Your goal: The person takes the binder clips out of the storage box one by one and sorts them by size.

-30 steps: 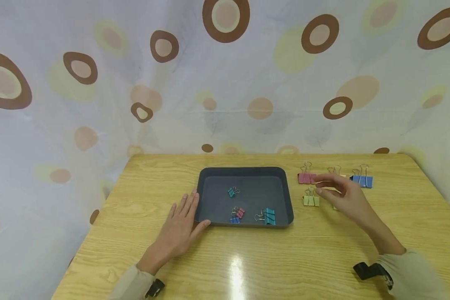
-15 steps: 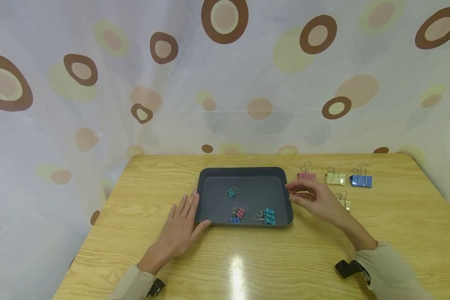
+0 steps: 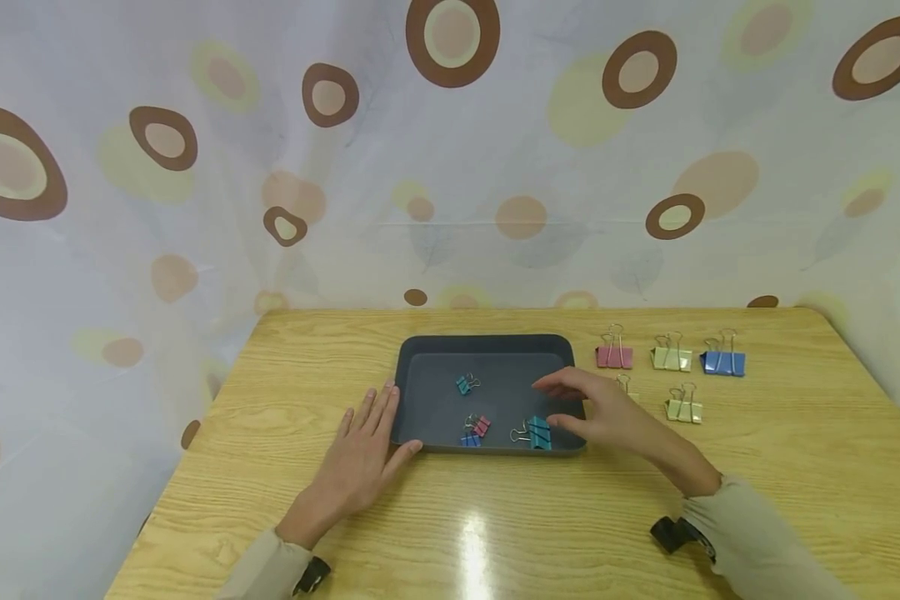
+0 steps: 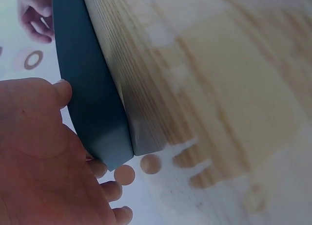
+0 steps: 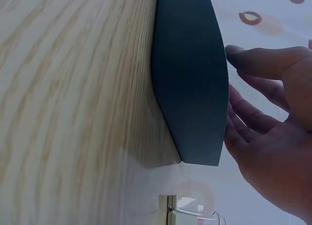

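A dark grey tray (image 3: 510, 375) stands on the table. My left hand (image 3: 360, 458) lies with straight fingers at its front left corner, thumb along the front rim; the left wrist view shows the thumb tip at the tray's edge. Over the tray's right side is my right hand (image 3: 607, 410), thumb and fingers apart with nothing visible between them. Close to that thumb, a larger teal binder clip (image 3: 540, 433) lies in the tray. Also inside are a small teal binder clip (image 3: 463, 384), a small pink one (image 3: 482, 426) and a small blue one (image 3: 470, 440).
Right of the tray, a pink binder clip (image 3: 614, 358), a yellow one (image 3: 671, 359) and a blue one (image 3: 723, 363) form a back row. Before them sits another yellow clip (image 3: 684, 411); a further yellow clip (image 3: 630, 397) is partly behind my right hand. Patterned cloth (image 3: 465, 167) hangs behind.
My right hand has moved left from among the clips on the table to over the tray's right side, uncovering the back-row clips. The left hand has stayed in place.
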{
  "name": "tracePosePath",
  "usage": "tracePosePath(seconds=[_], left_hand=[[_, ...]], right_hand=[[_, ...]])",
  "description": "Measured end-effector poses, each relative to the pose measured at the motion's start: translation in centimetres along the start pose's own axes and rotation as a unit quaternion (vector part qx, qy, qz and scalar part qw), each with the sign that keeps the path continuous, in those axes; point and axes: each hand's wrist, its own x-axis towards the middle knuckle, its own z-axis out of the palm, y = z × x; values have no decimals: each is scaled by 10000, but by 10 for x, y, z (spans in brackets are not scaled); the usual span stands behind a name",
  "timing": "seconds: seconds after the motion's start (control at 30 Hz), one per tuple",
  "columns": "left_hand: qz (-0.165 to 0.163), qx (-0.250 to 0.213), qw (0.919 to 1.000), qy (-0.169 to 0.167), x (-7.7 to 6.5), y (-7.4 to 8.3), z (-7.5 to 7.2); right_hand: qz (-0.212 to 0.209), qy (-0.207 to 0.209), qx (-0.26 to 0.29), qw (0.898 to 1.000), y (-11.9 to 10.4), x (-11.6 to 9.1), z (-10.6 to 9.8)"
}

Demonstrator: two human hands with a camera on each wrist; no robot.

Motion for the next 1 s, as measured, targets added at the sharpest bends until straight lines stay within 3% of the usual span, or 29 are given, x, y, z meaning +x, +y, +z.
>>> tracePosePath(seconds=[0.1, 0.63, 1.0], left_hand=[[12, 0, 10000, 63, 0, 0, 0], [17, -54, 10000, -47, 0, 0, 2], [-42, -67, 10000, -13, -1, 0, 0]], right_hand=[[-107, -266, -171, 9994, -2, 3, 2], [362, -1613, -818, 9828, -5, 11, 10], [482, -1600, -827, 9825, -5, 23, 15]])
